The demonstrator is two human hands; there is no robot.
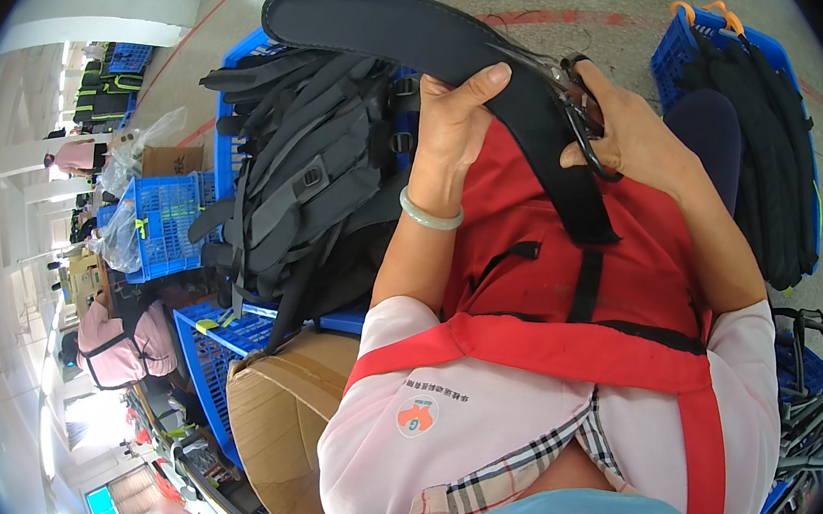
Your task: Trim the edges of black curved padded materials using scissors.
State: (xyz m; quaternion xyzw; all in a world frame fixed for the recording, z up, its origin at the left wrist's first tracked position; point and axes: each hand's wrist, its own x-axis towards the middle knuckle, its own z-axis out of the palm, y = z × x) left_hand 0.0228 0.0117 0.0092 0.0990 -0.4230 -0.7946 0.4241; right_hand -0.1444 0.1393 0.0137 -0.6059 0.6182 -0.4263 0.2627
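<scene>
A long black padded strap (pixel 374 27) with a rounded, stitched end lies curved across my lap. My left hand (pixel 452 117) grips it near its middle, thumb pressed on top and the fingers hidden beneath. My right hand (pixel 636 135) is closed round the dark handles of a pair of metal scissors (pixel 582 135). Their blades lie along the strap's far edge, just beyond my left thumb; whether they touch thread there is too small to tell. The narrower end of the strap hangs down over my red apron (pixel 558 281).
To my left, a blue plastic crate (pixel 228 155) is heaped with black straps and buckles (pixel 310 178). An opened cardboard box (pixel 282 413) stands nearer me. Another blue crate (pixel 678 60) at the right holds long black padded pieces (pixel 754 141). A person in pink (pixel 141 340) sits farther left.
</scene>
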